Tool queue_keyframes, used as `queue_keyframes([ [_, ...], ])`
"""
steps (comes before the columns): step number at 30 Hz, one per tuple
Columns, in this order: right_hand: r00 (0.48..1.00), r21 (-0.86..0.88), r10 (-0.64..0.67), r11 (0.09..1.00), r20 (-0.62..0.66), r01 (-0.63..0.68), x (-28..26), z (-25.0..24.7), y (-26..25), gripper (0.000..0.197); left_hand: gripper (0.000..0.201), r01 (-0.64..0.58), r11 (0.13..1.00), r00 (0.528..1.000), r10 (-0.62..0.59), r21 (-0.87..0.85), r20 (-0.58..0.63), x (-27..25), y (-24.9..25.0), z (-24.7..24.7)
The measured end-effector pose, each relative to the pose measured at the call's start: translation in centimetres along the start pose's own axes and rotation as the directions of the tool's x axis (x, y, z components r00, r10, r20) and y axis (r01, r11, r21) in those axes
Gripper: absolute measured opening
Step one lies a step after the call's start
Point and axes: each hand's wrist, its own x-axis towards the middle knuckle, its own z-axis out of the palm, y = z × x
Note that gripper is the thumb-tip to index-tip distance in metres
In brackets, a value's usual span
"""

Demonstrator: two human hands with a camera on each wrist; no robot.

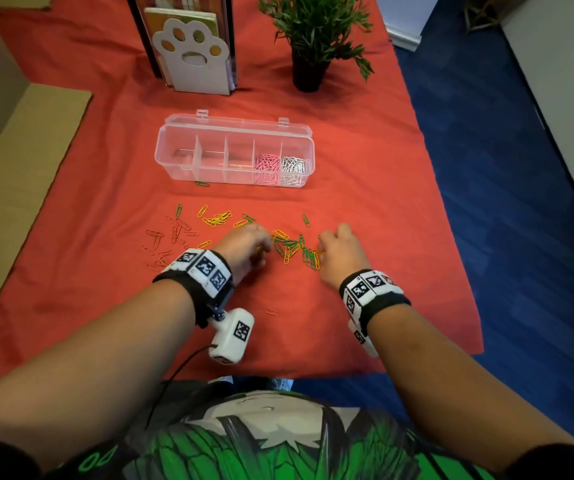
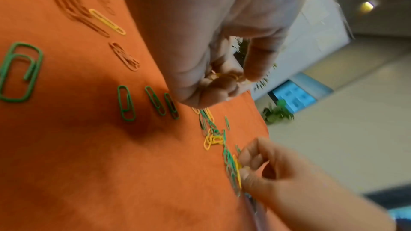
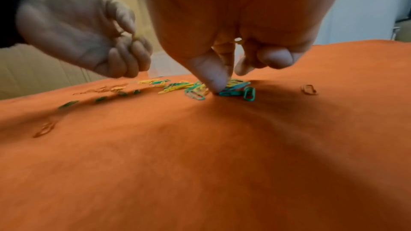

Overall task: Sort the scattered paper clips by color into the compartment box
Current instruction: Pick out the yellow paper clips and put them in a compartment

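The clear compartment box [image 1: 168, 161] stands open on the red cloth, with pink clips [image 1: 266, 168] and white clips [image 1: 292, 166] in its two rightmost compartments; the other compartments look empty. Green and yellow clips [image 1: 292, 249] lie mixed between my hands. More yellow clips [image 1: 218, 218] and red clips [image 1: 168, 237] lie scattered to the left. My left hand [image 1: 261, 249] is curled round several yellow clips [image 2: 231, 76]. My right hand [image 2: 243, 168] pinches a yellow clip [image 2: 238, 164] at the pile's right end, its thumb [image 3: 211, 76] down among green clips [image 3: 235, 92].
A single green clip [image 1: 202, 183] lies against the box front, and a lone red clip [image 1: 271, 311] sits near me. A potted plant [image 1: 308, 71] and a paw-shaped holder [image 1: 194, 60] stand behind the box. Cardboard [image 1: 19, 168] lies left; the table edge drops to blue floor [image 1: 521, 202] on the right.
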Motion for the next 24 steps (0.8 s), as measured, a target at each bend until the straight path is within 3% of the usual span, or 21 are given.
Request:
queue_keyframes([
  [2,1.0,-0.048,-0.015,0.999,0.011,0.016,0.0,-0.2,-0.3,0.023,0.018,0.091,0.971,0.993,-0.071,-0.221,0.095,-0.3,0.6,-0.9],
  [4,0.999,0.001,-0.019,1.0,0.044,0.019,0.3,-0.7,-0.5,0.022,0.012,0.137,0.924,0.975,-0.062,-0.357,0.213,-0.6,1.1,-1.7],
  [8,0.99,0.289,0.108,0.948,0.093,-0.131,1.2,-1.8,-0.4,0.01,0.017,0.169,0.899,0.969,-0.075,-0.405,0.237,-0.4,1.5,-2.2],
  [10,0.973,0.542,0.168,0.809,0.157,-0.228,1.3,-2.3,-0.4,0.017,0.015,0.184,0.918,0.977,-0.13,-0.353,0.169,-0.1,1.6,-1.8],
  [13,0.944,0.806,0.176,0.49,0.281,-0.331,0.9,-2.9,-0.5,0.026,0.017,0.157,0.978,0.988,-0.157,-0.135,0.007,0.9,1.1,-1.1],
  [16,0.903,0.885,0.176,0.195,0.392,-0.422,0.5,-3.2,-0.4,0.029,0.018,0.031,0.983,0.996,-0.017,0.18,-0.083,1.8,0.0,-0.7],
  [18,0.88,0.887,0.156,0.04,0.45,-0.46,0.2,-3.4,-0.3,0.029,0.009,-0.102,0.868,0.978,0.176,0.486,-0.11,1.9,-0.3,-0.7],
  [20,0.861,0.87,0.123,-0.062,0.493,-0.489,-0.1,-3.6,-0.4,0.028,0.018,-0.175,0.635,0.944,0.325,0.752,-0.055,1.7,-0.4,-0.9],
  [22,0.85,0.855,0.121,-0.159,0.513,-0.493,-0.3,-3.7,-0.7,0.027,0.025,-0.199,0.46,0.918,0.395,0.865,0.001,1.9,-0.5,-1.4],
  [24,0.847,0.84,0.128,-0.27,0.516,-0.47,-0.3,-3.7,-0.8,0.027,0.021,-0.198,0.366,0.911,0.411,0.91,0.033,2.1,-0.7,-1.7],
])
